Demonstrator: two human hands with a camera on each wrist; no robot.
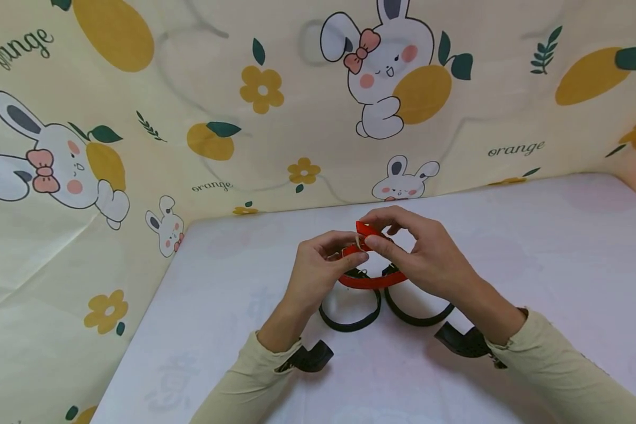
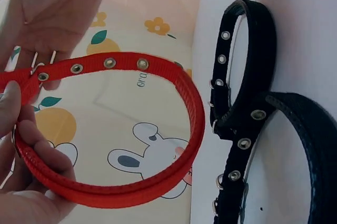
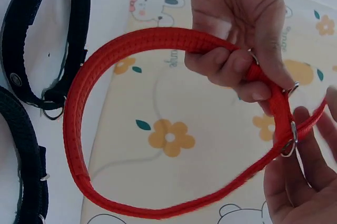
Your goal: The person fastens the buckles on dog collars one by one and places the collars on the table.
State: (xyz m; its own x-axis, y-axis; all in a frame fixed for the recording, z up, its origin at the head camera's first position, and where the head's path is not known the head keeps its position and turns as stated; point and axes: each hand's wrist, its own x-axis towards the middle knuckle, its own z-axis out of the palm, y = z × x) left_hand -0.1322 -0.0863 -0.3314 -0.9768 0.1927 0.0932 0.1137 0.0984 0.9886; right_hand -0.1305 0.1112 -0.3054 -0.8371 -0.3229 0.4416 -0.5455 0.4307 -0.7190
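Note:
A red collar [image 1: 373, 284] with a row of metal eyelets is held up over the table as a loop. My left hand [image 1: 318, 265] grips it near the metal buckle, fingers curled round the band [image 3: 158, 39]. With thumb and fingers, my right hand [image 1: 434, 253] pinches the free strap end, which passes through the metal fitting [image 3: 290, 137]. Eyelets show along the strap [image 2: 109, 62] in the left wrist view. Below the hands, two black collars lie side by side on the table, one at left [image 1: 350, 326] and one at right [image 1: 418, 321].
The white-covered table [image 1: 233, 306] meets a cream wall cloth [image 1: 275, 135] printed with rabbits, oranges and flowers behind it. A black wrist mount [image 1: 314, 357] sits under the left sleeve, and another black mount [image 1: 462, 341] under the right.

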